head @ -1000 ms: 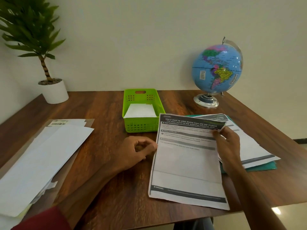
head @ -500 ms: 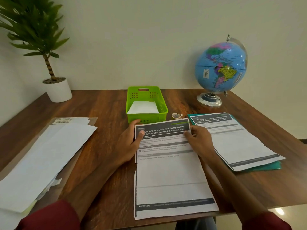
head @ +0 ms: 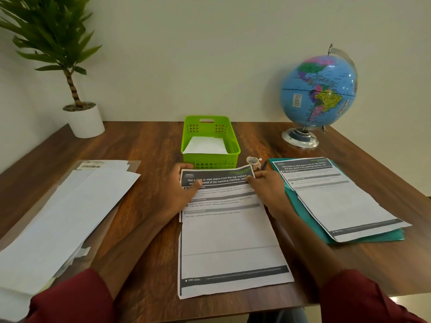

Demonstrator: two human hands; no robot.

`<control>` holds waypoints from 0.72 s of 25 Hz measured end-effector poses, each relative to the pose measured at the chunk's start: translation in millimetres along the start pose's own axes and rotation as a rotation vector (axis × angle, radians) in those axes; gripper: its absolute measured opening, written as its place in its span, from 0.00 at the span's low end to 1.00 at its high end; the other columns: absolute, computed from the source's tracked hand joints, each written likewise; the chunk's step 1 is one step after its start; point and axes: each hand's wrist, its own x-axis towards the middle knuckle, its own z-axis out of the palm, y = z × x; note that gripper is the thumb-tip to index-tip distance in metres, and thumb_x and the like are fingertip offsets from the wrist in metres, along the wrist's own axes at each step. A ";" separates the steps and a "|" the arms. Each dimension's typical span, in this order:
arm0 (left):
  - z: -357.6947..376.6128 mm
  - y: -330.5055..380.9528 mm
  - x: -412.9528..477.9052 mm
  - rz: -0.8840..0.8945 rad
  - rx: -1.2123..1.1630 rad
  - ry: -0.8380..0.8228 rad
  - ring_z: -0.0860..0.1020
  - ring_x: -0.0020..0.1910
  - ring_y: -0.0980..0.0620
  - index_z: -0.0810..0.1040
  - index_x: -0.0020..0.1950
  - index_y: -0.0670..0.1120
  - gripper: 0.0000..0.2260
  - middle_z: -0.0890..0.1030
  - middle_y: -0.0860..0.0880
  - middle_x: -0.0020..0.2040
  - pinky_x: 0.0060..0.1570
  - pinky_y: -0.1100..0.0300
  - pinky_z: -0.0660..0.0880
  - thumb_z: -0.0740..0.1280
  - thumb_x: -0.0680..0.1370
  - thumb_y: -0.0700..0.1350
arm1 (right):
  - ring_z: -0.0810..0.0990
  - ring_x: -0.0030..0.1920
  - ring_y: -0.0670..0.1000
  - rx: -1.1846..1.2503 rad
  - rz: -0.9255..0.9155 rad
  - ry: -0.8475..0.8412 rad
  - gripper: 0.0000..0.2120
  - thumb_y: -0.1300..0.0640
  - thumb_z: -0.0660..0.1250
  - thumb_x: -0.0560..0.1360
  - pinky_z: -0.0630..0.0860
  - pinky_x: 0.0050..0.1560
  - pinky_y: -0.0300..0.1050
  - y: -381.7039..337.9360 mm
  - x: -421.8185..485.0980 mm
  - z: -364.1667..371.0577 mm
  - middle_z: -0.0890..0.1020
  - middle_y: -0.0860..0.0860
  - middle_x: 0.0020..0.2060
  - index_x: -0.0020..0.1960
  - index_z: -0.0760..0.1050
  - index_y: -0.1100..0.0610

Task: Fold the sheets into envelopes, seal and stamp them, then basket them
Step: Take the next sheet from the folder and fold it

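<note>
Paper fills the middle of the wooden table (head: 144, 145). It is a printed sheet (head: 229, 241) that lies flat, with dark bars at its top and bottom and a faint fold line low down. Its far edge almost reaches the green basket (head: 234, 151).

The left hand (head: 178, 192) holds the top left corner of the sheet. The thumb lies on top of the dark heading, and the fingers curl round the far edge. The right hand (head: 268, 186) pinches the top right corner, which lifts up a little off the table. Both arms wear red sleeves (head: 70, 297).

The basket stands just behind the sheet. A white folded envelope (head: 205, 145) leans inside it.

A small roll of clear tape (head: 253, 161) sits just to the right of the basket, near the right hand. A thin dark pen-like thing (head: 264, 164) lies beside the tape, too small to tell for sure.

More printed sheets (head: 338, 199) rest on a teal folder (head: 303, 213) on the right side of the table. A pile of white envelopes (head: 67, 217) lies on the left, partly on a clear plastic sleeve (head: 109, 220).

A globe (head: 318, 92) stands at the far right corner. A potted plant (head: 70, 73) stands at the far left.
</note>
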 end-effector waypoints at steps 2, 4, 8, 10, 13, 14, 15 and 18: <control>1.7 2.4 0.4 -0.079 -0.102 0.016 0.82 0.42 0.59 0.74 0.64 0.49 0.17 0.82 0.52 0.52 0.36 0.71 0.78 0.74 0.77 0.47 | 0.84 0.37 0.44 -0.092 -0.036 -0.024 0.09 0.50 0.70 0.79 0.76 0.35 0.37 -0.4 -0.2 -5.9 0.86 0.45 0.39 0.44 0.85 0.52; 1.2 2.2 1.5 -0.086 -0.065 0.020 0.81 0.39 0.61 0.77 0.61 0.49 0.12 0.82 0.53 0.51 0.33 0.73 0.76 0.71 0.79 0.47 | 0.82 0.36 0.47 -0.268 -0.132 -0.002 0.11 0.50 0.69 0.80 0.74 0.34 0.41 -1.9 3.8 -13.4 0.85 0.47 0.37 0.42 0.84 0.52; 2.3 -1.9 2.7 -0.031 -0.001 0.019 0.81 0.39 0.62 0.79 0.55 0.50 0.04 0.83 0.53 0.48 0.34 0.75 0.73 0.66 0.83 0.48 | 0.82 0.40 0.51 -0.295 -0.161 0.227 0.06 0.54 0.71 0.78 0.82 0.45 0.47 -10.1 24.2 -29.6 0.84 0.52 0.40 0.44 0.84 0.54; 3.6 -4.3 4.1 -0.007 -0.013 0.038 0.82 0.39 0.61 0.80 0.52 0.49 0.07 0.84 0.51 0.47 0.35 0.74 0.74 0.63 0.84 0.46 | 0.81 0.44 0.51 -0.306 -0.167 0.240 0.04 0.55 0.73 0.78 0.83 0.51 0.50 -10.7 35.1 -29.9 0.84 0.52 0.44 0.48 0.83 0.55; 3.5 -4.1 3.4 -0.008 -0.066 0.021 0.84 0.37 0.58 0.81 0.50 0.43 0.12 0.85 0.48 0.44 0.33 0.72 0.76 0.61 0.85 0.45 | 0.77 0.51 0.54 -0.436 -0.271 0.179 0.04 0.57 0.74 0.76 0.78 0.53 0.51 -5.6 49.9 -22.6 0.82 0.54 0.50 0.46 0.81 0.57; 3.5 -3.8 2.7 -0.004 -0.079 0.016 0.84 0.38 0.58 0.81 0.49 0.41 0.13 0.85 0.48 0.42 0.33 0.71 0.76 0.60 0.85 0.46 | 0.76 0.53 0.56 -0.495 -0.306 0.149 0.06 0.56 0.74 0.76 0.75 0.53 0.52 -1.1 54.9 -19.1 0.81 0.55 0.51 0.44 0.78 0.56; 3.3 -3.0 1.5 -0.002 -0.086 0.012 0.84 0.39 0.58 0.80 0.48 0.41 0.14 0.85 0.48 0.41 0.33 0.70 0.76 0.60 0.85 0.46 | 0.75 0.54 0.58 -0.538 -0.330 0.127 0.06 0.55 0.73 0.76 0.73 0.53 0.53 2.9 57.6 -16.0 0.81 0.57 0.51 0.43 0.78 0.55; 3.9 -0.7 0.9 -0.016 -0.118 0.002 0.84 0.40 0.59 0.79 0.50 0.42 0.13 0.84 0.51 0.42 0.34 0.72 0.76 0.60 0.85 0.48 | 0.75 0.55 0.61 -0.541 -0.382 0.119 0.06 0.54 0.70 0.79 0.74 0.57 0.59 12.6 62.9 -7.1 0.81 0.60 0.53 0.51 0.82 0.57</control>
